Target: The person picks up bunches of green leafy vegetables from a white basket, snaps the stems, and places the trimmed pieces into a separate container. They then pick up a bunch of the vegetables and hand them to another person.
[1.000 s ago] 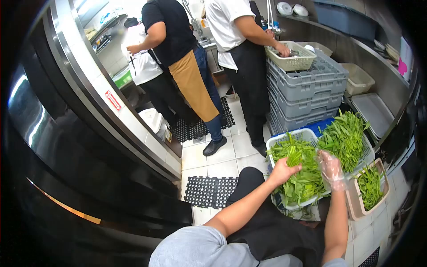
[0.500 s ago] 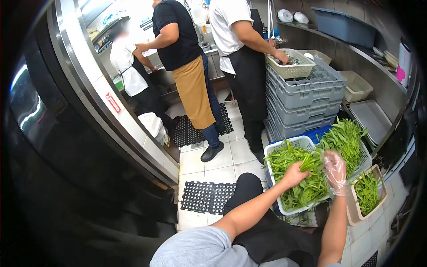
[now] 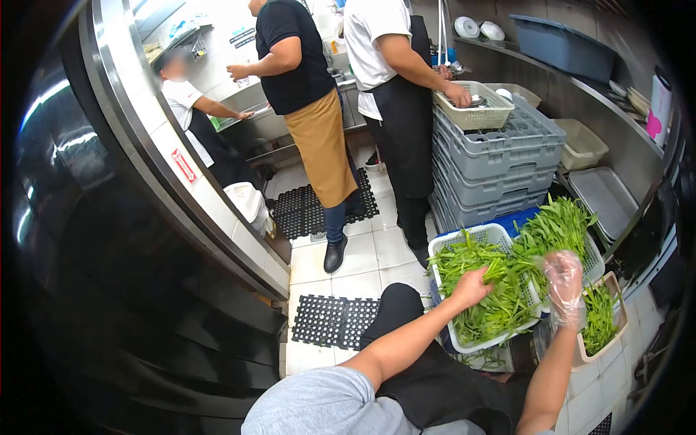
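A curved stainless-steel counter front (image 3: 181, 167) walled the aisle well to the left of the worker's hands, leaving a narrow strip of white tile floor (image 3: 362, 261) and black perforated rubber mats (image 3: 333, 319) as the only open room. Beyond the hands, a stack of grey plastic dish racks (image 3: 493, 167) closed off the far side, topped by a cream mesh basket (image 3: 475, 109) that a co-worker's hand touched; two more people stood further off at the sink. Directly under the hands sat a white slotted basket (image 3: 446, 243), heaped with long, glossy leafy greens (image 3: 500, 308). The bare left hand (image 3: 471, 288) lay on that heap, fingers curled into the stems, though whether they were clamped on any could not be told. The right hand (image 3: 565, 286), sheathed in a crinkled clear plastic glove, hovered just right of the heap with fingers loosely bent, over the rim of a small beige tub (image 3: 616, 286) holding more greens.
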Available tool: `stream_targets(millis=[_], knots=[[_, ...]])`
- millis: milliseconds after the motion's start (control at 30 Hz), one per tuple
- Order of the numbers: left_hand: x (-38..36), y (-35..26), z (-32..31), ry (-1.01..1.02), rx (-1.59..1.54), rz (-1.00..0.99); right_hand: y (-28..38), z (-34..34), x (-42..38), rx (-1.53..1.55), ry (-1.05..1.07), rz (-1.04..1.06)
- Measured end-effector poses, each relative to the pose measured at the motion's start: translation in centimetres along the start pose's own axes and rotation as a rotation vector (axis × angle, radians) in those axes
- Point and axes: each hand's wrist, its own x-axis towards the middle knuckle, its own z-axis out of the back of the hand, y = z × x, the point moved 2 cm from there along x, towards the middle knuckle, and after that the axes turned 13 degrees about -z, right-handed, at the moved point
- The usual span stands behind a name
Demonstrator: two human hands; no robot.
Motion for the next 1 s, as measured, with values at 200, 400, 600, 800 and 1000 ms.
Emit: stream_targets(millis=[200, 400, 600, 800, 1000], knots=[[-0.7, 4.2, 1.3, -0.271, -0.191, 0.068, -4.3, 1.4, 1.1, 0.002, -0.044, 0.012], [0.5, -4.0, 7.3, -0.501, -0.439, -0.059, -3.5, 1.5, 1.4, 0.028, 0.116, -0.117], [2.2, -13.2, 9.3, -0.225, -0.162, -0.272, -5.3, -0.6, 1.6, 0.279, 0.268, -0.298], [5.1, -12.4, 2.9, 0.165, 0.286, -0.504, -8.5, -4.6, 0.8, 0.259, 0.164, -0.087], [5.1, -7.7, -0.8, 0.307, 0.408, -0.277, -14.6, -8.6, -1.3, 0.429, 0.385, -0.434]])
